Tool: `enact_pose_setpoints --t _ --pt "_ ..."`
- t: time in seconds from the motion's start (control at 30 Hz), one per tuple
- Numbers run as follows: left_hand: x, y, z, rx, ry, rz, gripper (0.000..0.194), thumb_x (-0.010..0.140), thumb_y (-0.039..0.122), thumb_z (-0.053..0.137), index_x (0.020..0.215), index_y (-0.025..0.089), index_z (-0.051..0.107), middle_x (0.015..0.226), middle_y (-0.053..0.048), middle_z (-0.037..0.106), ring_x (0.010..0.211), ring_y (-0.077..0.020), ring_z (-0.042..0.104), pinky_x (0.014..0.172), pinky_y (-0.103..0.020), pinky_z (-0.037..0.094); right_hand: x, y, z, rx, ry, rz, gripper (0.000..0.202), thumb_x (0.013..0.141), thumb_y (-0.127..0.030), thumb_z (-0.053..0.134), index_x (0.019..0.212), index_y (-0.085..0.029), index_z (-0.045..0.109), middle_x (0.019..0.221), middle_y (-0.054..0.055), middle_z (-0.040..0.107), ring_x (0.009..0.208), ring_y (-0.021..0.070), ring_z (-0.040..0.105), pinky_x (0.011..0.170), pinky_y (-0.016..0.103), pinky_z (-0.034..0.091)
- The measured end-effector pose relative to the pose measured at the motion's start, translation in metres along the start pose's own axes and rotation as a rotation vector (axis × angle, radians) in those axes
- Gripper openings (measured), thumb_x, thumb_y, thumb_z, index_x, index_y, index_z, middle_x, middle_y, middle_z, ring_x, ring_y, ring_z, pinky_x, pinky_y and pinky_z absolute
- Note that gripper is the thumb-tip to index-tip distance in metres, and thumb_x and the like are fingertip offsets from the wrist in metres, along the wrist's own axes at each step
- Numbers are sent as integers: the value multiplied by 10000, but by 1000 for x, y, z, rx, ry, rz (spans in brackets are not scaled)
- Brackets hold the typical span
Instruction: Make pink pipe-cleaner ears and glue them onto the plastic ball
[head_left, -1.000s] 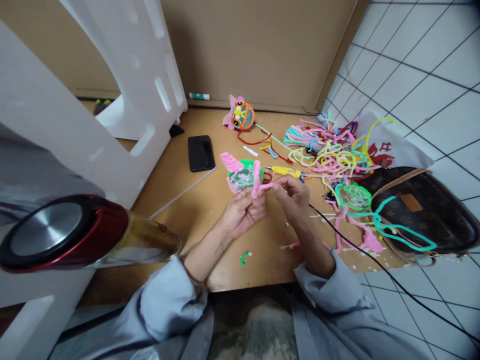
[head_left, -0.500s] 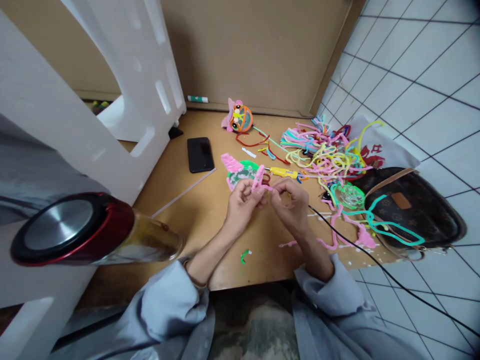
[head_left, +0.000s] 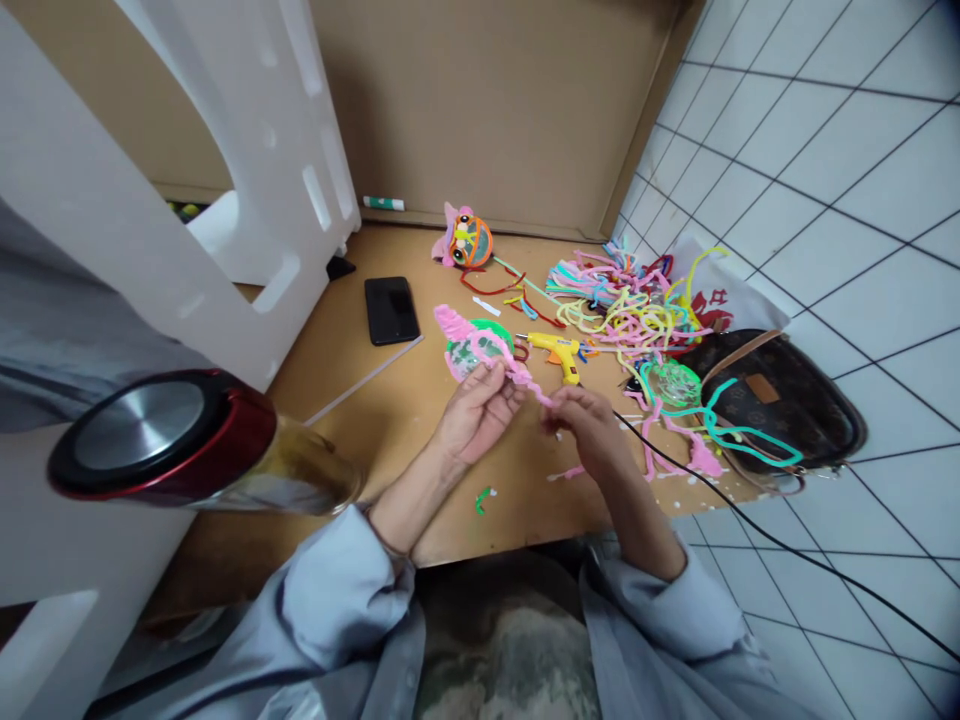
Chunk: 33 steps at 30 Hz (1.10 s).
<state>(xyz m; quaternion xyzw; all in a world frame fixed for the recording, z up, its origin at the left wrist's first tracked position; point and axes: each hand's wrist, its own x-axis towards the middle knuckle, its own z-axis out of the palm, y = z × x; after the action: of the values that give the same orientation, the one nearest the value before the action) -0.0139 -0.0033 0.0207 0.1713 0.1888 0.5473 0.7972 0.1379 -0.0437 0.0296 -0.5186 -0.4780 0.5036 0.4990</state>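
Observation:
A pink fuzzy pipe cleaner runs between my two hands, part of it bent and twisted. My left hand pinches its middle between thumb and fingers. The fingertips of my right hand are closed on its twisted lower right end. Just beyond my left hand lies a round green-rimmed piece with a pink pointed part at its upper left; my hand and the pipe cleaner partly cover it. A yellow hot glue gun rests on the table behind my right hand.
A heap of coloured pipe cleaners and a brown handbag lie at right. An orange-trimmed round ornament sits at the back. A black phone and a red-lidded bottle are at left. A black cable crosses the right side.
My right hand has drawn down and away from the left, and the pink pipe cleaner now stretches between them. More of the glue gun shows. The view has shifted slightly.

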Motion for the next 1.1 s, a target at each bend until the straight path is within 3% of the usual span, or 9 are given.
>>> enact_pose_setpoints --t 0.13,0.27,0.33,0.5,0.6,0.73,0.93,1.03,1.1 --pt "1 -4 -3 81 5 17 116 760 130 824 799 124 715 806 -13 731 683 -66 662 707 -170 552 -18 -1 2 -74 -272 113 184 713 -307 585 563 -200 591 551 -5 572 558 127 512 587 275 412" --pt "3 -9 -8 185 -38 76 303 595 244 948 798 134 751 918 -35 762 720 -91 664 733 -221 562 -31 -2 -4 -37 -466 156 286 796 -397 566 588 -200 562 570 -6 572 560 128 516 619 291 414" --pt "4 -11 -9 212 -32 102 358 531 292 977 773 144 758 913 -34 768 715 -95 663 737 -236 561 -33 -1 -9 -143 -382 84 389 874 -478 528 606 -198 568 601 7 584 599 141 532 640 299 415" --pt "1 -15 -7 300 -41 161 352 503 340 982 711 156 765 775 -9 729 694 -95 645 713 -233 525 -31 0 -8 -376 94 -173 421 873 -595 588 778 -191 658 770 29 646 741 178 582 672 297 426" --pt "-2 -20 -6 365 -64 172 344 504 362 979 690 159 772 740 1 697 678 -83 610 698 -224 501 -28 2 2 -281 122 -178 380 776 -560 731 872 -193 704 823 33 688 752 184 619 681 298 462" --pt "-4 -27 -7 423 -80 134 349 527 380 965 724 166 773 733 -3 689 688 -98 609 681 -233 491 -22 7 11 -58 177 -122 368 708 -537 798 751 -190 683 655 -3 633 585 137 546 583 278 443" --pt "-7 -21 -4 342 -125 8 222 619 236 879 758 158 724 769 -16 707 707 -115 633 648 -214 483 -18 5 1 281 130 73 435 534 -531 896 684 -194 665 623 -24 618 565 116 538 538 250 438" --pt "-8 -14 -3 326 -179 -101 146 729 259 769 715 134 694 531 18 546 584 -113 555 644 -241 482 -22 6 -3 270 51 132 467 542 -578 884 638 -193 638 572 -28 583 506 98 474 478 234 365" --pt "-9 -13 -3 403 -233 -131 255 781 333 749 657 121 678 466 31 455 549 -114 507 623 -248 465 -25 9 -3 188 32 122 488 609 -628 833 606 -188 620 532 -28 558 480 83 419 463 226 303"
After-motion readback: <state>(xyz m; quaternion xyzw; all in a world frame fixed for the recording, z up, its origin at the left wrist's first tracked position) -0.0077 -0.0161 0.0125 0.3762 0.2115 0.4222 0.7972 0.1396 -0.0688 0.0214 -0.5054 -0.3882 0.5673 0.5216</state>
